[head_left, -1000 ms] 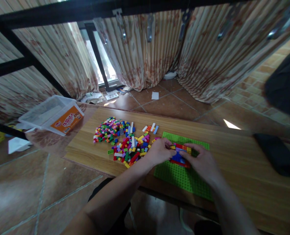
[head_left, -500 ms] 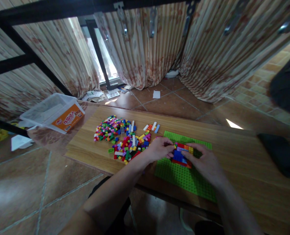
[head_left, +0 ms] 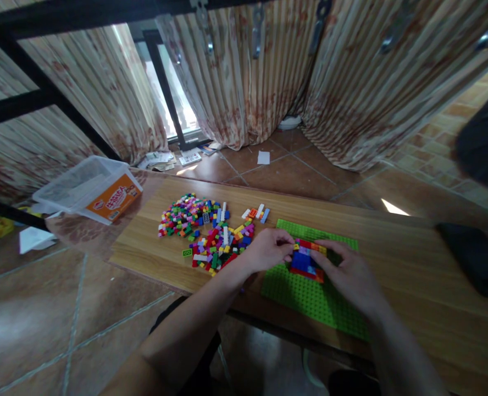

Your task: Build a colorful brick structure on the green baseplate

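Observation:
A block of joined toy bricks (head_left: 302, 263), with blue in the middle and red, orange and yellow along its edges, lies over the green baseplate (head_left: 310, 300). My right hand (head_left: 347, 269) grips its right side, thumb on the top face and fingers along the far edge. My left hand (head_left: 271, 250) is at the upper left corner, with thumb and forefinger pinched together. A small yellow toy brick (head_left: 295, 247) shows at these left fingertips. They partly hide the build's left edge. Whether the build is fixed to the baseplate, I cannot tell.
Loose toy bricks lie in a far heap (head_left: 188, 214) and a nearer heap (head_left: 215, 247) to the left. Several bricks (head_left: 257, 213) lie behind the baseplate. A clear plastic box (head_left: 79, 184) stands left; a dark flat object (head_left: 470, 261) lies right on the wooden table (head_left: 145, 242).
My right thumb has shifted up and right on the build, uncovering more of its blue and lilac bricks. My left hand stays at the corner almost unmoved.

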`<state>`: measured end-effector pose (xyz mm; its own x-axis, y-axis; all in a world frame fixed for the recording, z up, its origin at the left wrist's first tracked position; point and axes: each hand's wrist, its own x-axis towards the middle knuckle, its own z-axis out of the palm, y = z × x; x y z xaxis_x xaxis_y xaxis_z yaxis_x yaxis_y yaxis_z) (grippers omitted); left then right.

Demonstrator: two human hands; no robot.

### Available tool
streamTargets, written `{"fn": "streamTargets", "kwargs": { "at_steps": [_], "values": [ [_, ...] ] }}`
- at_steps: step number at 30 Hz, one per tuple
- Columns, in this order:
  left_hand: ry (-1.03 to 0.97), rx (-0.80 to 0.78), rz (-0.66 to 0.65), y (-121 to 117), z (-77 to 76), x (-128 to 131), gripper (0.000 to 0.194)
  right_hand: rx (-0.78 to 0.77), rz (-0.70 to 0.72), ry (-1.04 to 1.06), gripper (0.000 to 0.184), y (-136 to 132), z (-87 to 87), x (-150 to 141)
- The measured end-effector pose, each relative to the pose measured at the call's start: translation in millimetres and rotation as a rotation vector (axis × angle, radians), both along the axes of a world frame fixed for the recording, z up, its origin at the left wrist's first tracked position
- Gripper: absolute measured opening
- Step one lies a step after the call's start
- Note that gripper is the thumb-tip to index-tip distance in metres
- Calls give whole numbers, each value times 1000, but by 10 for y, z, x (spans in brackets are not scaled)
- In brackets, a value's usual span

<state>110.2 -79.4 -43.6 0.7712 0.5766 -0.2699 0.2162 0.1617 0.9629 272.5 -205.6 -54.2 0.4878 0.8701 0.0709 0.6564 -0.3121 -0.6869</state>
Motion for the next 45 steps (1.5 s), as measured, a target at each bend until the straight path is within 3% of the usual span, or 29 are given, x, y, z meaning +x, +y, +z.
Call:
{"fn": "streamTargets", "kwargs": {
  "at_steps": [11, 18, 25, 33, 39, 45],
  "values": [
    [45, 118, -70, 8, 35, -32, 16, -1, -1, -20, 48, 7, 21, -17],
    [49, 164, 14, -52, -8, 41, 24, 12, 7, -23, 47, 7, 15, -9],
    [6, 112, 0, -14, 28, 4, 20, 12, -6, -7, 46, 4, 16, -16],
    [32, 158, -24, 78, 85, -83, 23, 8, 5, -9, 47, 2, 36, -28],
    [-8, 67, -17, 39, 45, -21, 13, 10, 7, -21, 48, 4, 23, -20],
    [18, 155, -29, 32, -8, 11, 7, 11, 13, -27, 48, 12, 7, -4]
  ]
}}
